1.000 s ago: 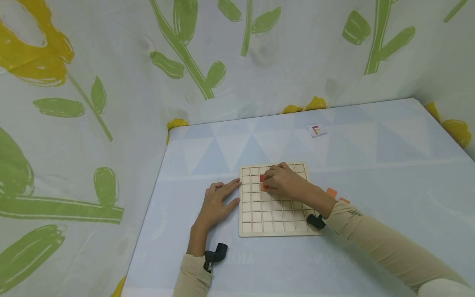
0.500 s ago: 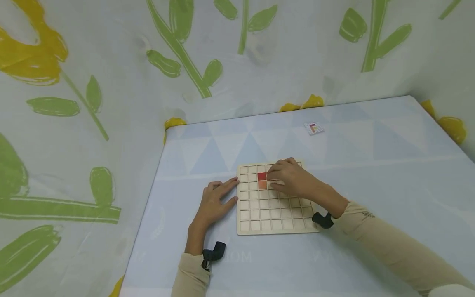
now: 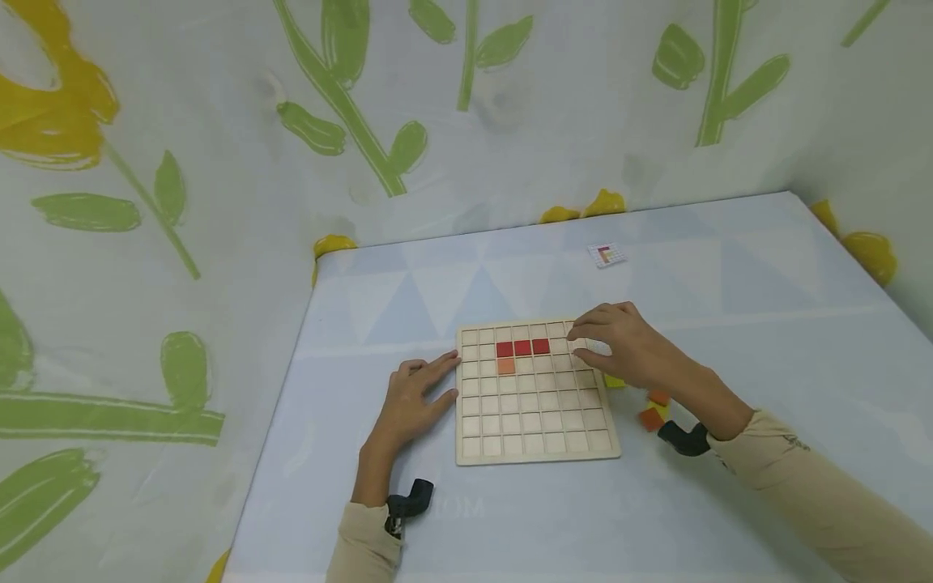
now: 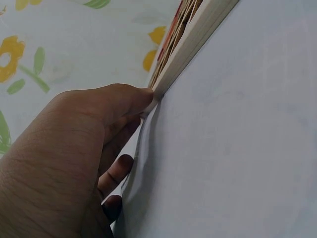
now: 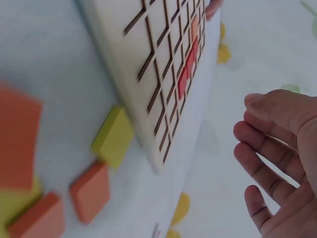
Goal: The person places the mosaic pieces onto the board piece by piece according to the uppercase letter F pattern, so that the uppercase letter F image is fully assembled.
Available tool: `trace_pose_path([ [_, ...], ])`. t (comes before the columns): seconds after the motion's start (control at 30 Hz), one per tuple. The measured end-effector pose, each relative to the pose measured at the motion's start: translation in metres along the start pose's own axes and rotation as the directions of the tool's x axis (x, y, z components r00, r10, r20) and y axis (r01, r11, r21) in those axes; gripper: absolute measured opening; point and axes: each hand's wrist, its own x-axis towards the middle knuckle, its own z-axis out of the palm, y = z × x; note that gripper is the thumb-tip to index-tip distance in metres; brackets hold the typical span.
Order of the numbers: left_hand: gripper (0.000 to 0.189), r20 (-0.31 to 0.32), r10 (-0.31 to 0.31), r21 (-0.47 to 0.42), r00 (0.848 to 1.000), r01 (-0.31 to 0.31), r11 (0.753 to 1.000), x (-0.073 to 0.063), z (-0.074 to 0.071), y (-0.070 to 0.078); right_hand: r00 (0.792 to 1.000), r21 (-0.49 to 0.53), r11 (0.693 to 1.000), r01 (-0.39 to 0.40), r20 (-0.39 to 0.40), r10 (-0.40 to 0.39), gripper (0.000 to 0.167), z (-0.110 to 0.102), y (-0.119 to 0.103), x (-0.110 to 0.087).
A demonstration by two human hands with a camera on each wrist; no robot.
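Your left hand [image 3: 411,401] is at the left edge of the board [image 3: 543,421], fingers and thumb relaxed and spread, touching the rim, gripping nothing. Your right hand [image 3: 627,344] is over the board's far right corner, fingers loosely bent; the right wrist view shows a gap between thumb and fingertips, nothing held. Board flat on the table [image 3: 350,437], centred between your hands. Three red tiles [image 3: 522,348] sit side by side in the second row from the far edge, third to fifth cells from your left. An orange tile [image 3: 506,367] occupies the cell directly nearer you than the leftmost red. A yellow tile [image 5: 113,137] lies just beside the board's right edge; near it, more loose tiles [image 5: 91,191], orange and yellow. A card [image 3: 607,254] lies beyond the board, well apart.
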Motion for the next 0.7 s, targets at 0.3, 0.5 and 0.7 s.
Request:
trace_pose_path([
  [0.3, 0.05, 0.013, -0.008, -0.008, 1.0, 0.008, 1.0, -0.003, -0.001, 0.0, 0.997, -0.005, 0.997, -0.08, -0.019, 0.08, 0.023, -0.01, 0.016, -0.031],
  [0.5, 0.05, -0.005, 0.006, -0.009, 1.0, -0.007, 1.0, -0.002, 0.002, 0.0, 0.995, -0.013, 0.996, -0.09, -0.043, 0.089, 0.023, -0.01, 0.025, -0.051],
  [0.7, 0.051, -0.007, 0.005, 0.004, 1.0, -0.005, 1.0, -0.001, 0.002, 0.0, 0.99, -0.034, 0.99, -0.136, -0.031, 0.135, 0.02, -0.006, 0.033, -0.068],
])
